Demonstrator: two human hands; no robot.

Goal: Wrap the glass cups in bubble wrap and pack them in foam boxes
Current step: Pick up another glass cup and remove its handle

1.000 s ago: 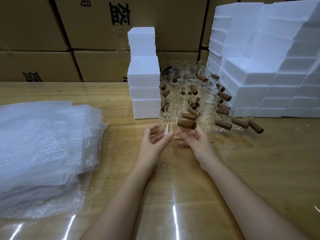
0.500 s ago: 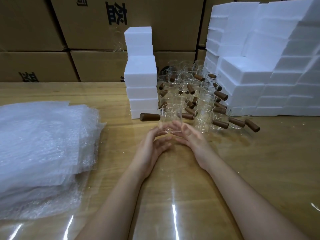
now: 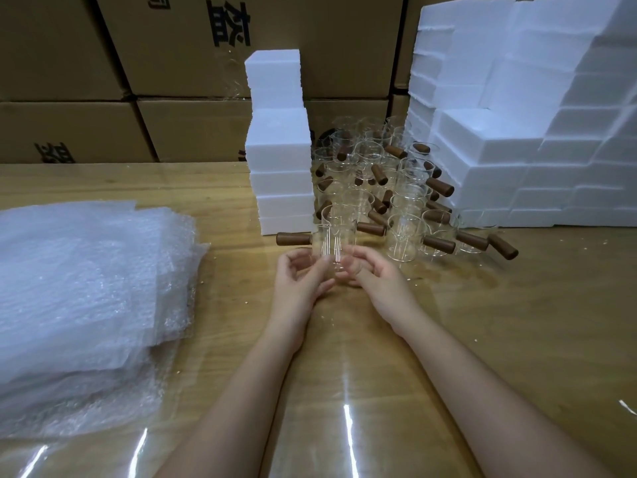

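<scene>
Glass, clear: the glass cup [image 3: 336,241] is upright, held just above the bench [image 3: 517,322], in front of the other cups [image 3: 396,188]. Grip: left hand [image 3: 298,282] and right hand [image 3: 377,282] both curl round its lower wall, one on either side. Whether the fingertips meet under the base I cannot tell through the glass. Its wooden handle [image 3: 294,239] runs level, pointing to the person's left, just above the left hand. On that same side, well apart, lies the bubble wrap [image 3: 86,288], and the left hand is the nearer to it. Just behind the cup stand the foam boxes [image 3: 279,160]. Judgement: cup not yet wrapped. The next move likely goes leftward, handle leading, and the right hand could hold alone while the left draws a sheet.
</scene>
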